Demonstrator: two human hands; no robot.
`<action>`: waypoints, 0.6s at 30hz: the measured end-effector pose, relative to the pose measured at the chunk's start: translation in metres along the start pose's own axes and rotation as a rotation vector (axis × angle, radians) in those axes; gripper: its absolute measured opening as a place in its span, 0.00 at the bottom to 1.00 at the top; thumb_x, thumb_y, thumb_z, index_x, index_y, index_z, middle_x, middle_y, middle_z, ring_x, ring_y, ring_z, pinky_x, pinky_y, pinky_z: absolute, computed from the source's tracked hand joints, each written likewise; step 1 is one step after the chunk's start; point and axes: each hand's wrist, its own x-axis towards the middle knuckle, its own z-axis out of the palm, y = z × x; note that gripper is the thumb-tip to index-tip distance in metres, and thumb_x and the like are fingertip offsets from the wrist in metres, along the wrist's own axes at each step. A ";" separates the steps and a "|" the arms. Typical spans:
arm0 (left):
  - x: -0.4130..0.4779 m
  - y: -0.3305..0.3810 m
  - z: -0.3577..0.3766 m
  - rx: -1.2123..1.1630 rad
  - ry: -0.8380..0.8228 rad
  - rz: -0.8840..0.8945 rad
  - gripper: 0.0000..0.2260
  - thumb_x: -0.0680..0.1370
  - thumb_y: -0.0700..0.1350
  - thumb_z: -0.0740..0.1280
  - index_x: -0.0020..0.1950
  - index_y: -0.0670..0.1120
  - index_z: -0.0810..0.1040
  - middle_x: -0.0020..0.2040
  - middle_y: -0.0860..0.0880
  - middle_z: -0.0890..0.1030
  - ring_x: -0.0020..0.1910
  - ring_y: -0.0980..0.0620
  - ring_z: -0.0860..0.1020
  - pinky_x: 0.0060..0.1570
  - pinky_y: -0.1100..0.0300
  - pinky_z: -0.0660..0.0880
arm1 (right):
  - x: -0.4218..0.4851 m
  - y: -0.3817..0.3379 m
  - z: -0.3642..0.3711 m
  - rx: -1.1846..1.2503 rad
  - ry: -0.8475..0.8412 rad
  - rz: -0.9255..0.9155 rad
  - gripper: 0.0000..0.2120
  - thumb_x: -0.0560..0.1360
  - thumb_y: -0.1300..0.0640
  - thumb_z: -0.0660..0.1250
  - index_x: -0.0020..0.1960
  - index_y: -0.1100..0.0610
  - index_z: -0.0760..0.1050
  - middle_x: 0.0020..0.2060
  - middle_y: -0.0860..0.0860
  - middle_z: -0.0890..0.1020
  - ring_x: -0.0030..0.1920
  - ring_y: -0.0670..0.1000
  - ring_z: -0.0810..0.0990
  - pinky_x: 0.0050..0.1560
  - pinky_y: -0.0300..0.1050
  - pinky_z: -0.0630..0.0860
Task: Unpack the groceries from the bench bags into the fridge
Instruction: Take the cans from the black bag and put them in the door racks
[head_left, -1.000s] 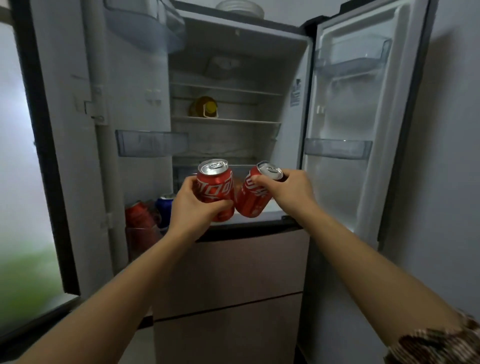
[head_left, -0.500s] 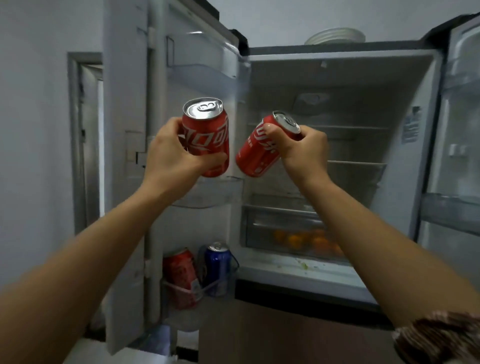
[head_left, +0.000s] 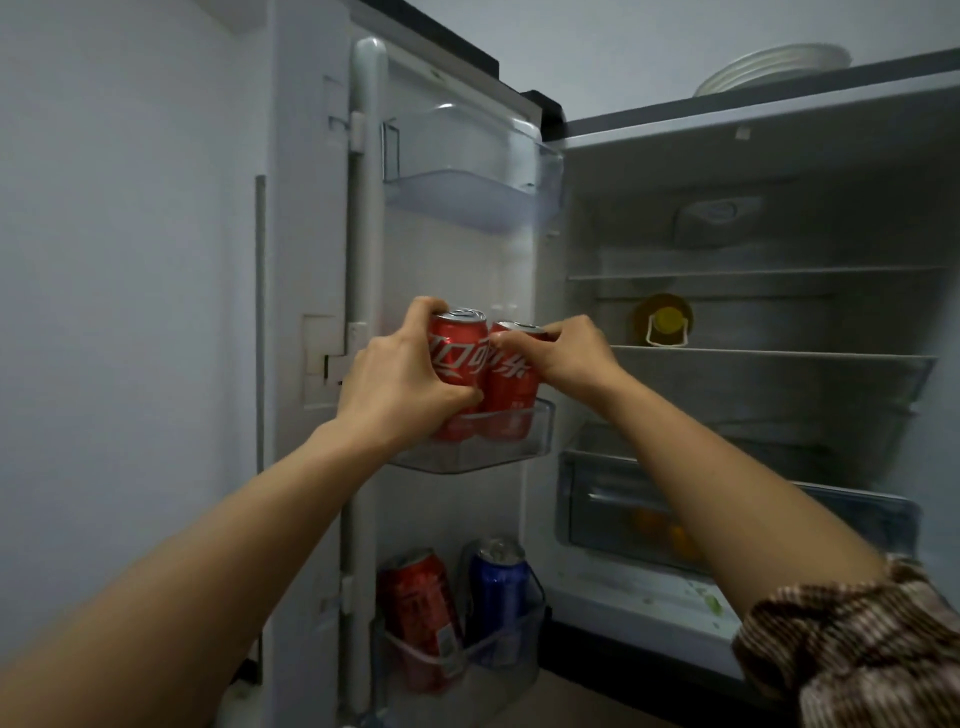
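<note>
The left hand (head_left: 400, 384) is wrapped around a red cola can (head_left: 457, 364), thumb across its front, and the right hand (head_left: 563, 351) grips a second red can (head_left: 511, 384) by its top rim with the fingers curled over the lid. The 2 cans stand upright and touching in the middle door bin (head_left: 488, 452) of the open fridge door (head_left: 311, 260), their bases behind the bin's clear front wall. In the bottom door bin (head_left: 467, 670) stand another red can (head_left: 421, 608) and a blue can (head_left: 498, 592), side by side. Inside the fridge, a yellow-capped bottle (head_left: 665, 319) lies at the back of a shelf (head_left: 769, 356), and the crisper drawer (head_left: 587, 514) holds orange fruit (blurred behind the plastic).
</note>
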 end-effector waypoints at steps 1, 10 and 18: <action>0.001 -0.001 0.001 0.014 -0.018 -0.008 0.36 0.63 0.55 0.77 0.66 0.57 0.64 0.54 0.48 0.82 0.50 0.45 0.80 0.48 0.54 0.77 | 0.001 0.002 0.000 -0.001 -0.035 -0.013 0.23 0.64 0.37 0.73 0.42 0.57 0.84 0.38 0.50 0.86 0.39 0.49 0.85 0.47 0.52 0.82; 0.010 -0.008 0.003 0.018 -0.093 -0.066 0.37 0.70 0.57 0.73 0.74 0.48 0.63 0.63 0.47 0.77 0.59 0.48 0.77 0.54 0.57 0.73 | 0.000 0.007 -0.004 0.058 -0.348 -0.049 0.14 0.76 0.43 0.64 0.54 0.51 0.78 0.40 0.43 0.81 0.34 0.35 0.79 0.31 0.27 0.71; 0.009 -0.010 0.004 0.102 -0.032 -0.005 0.33 0.74 0.59 0.68 0.74 0.45 0.63 0.63 0.42 0.76 0.61 0.44 0.74 0.58 0.53 0.71 | -0.006 0.012 0.005 0.152 -0.327 -0.038 0.18 0.76 0.51 0.68 0.63 0.54 0.74 0.47 0.46 0.81 0.42 0.39 0.79 0.31 0.26 0.71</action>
